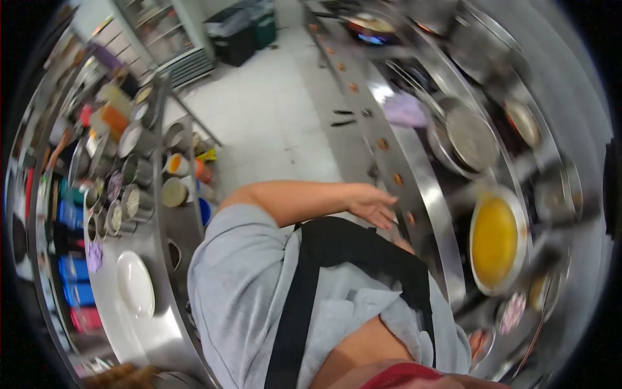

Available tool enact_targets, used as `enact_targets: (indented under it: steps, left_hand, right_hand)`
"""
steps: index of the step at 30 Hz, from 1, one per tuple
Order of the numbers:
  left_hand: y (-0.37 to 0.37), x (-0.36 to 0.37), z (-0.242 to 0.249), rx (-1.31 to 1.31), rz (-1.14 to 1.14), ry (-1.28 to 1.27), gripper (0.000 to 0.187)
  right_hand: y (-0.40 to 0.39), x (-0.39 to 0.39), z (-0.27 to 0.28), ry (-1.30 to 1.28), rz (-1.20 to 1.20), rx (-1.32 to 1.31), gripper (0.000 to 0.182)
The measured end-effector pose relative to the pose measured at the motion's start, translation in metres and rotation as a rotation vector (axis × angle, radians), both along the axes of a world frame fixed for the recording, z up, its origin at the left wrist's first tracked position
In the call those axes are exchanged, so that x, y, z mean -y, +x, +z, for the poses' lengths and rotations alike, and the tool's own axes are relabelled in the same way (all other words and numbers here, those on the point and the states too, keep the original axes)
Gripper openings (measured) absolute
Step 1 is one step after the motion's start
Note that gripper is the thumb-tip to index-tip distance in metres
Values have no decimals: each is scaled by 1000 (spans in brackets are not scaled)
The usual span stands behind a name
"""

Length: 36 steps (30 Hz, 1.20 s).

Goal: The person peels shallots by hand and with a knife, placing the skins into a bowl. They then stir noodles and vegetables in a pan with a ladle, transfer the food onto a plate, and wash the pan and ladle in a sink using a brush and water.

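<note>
My left hand point(372, 202) reaches across the front of my body with its fingers apart and nothing visible in it. It is nearest to the stove's front edge and its row of knobs point(398, 179). Just below it, a small part of my right hand point(403, 244) shows beside the black apron; most of it is hidden. Further right on the stove stand an oval pan of yellow food or liquid point(495, 241) and a pan holding a round mesh strainer point(472, 137). A purple cloth point(405, 109) lies near the pan handles.
Left, a metal counter point(159, 324) carries a white oval plate point(136, 284), metal containers point(133, 201) and a purple cloth point(94, 257). A pan point(369, 24) sits over a blue flame at the stove's far end. Bins point(232, 39) stand beyond the tiled floor point(259, 123).
</note>
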<state>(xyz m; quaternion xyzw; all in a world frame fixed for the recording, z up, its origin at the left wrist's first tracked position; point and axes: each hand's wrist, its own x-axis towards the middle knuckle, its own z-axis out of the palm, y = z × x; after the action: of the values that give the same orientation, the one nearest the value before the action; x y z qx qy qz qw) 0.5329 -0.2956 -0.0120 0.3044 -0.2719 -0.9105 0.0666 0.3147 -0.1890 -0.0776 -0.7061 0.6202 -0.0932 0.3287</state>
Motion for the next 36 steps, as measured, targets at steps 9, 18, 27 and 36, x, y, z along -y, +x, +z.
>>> enact_targets:
  steps: [9, 18, 27, 36]
  left_hand:
    - [269, 36, 4, 1172, 183, -623, 21]
    - [369, 94, -31, 1266, 656, -520, 33]
    - [447, 161, -34, 1901, 36, -527, 50]
    - [585, 363, -77, 1347, -40, -905, 51]
  right_hand:
    - [180, 198, -31, 137, 622, -493, 36]
    - [374, 400, 23, -204, 519, 259, 35]
    - [488, 532, 39, -542, 871, 273, 15]
    - [516, 619, 81, -316, 643, 370, 15]
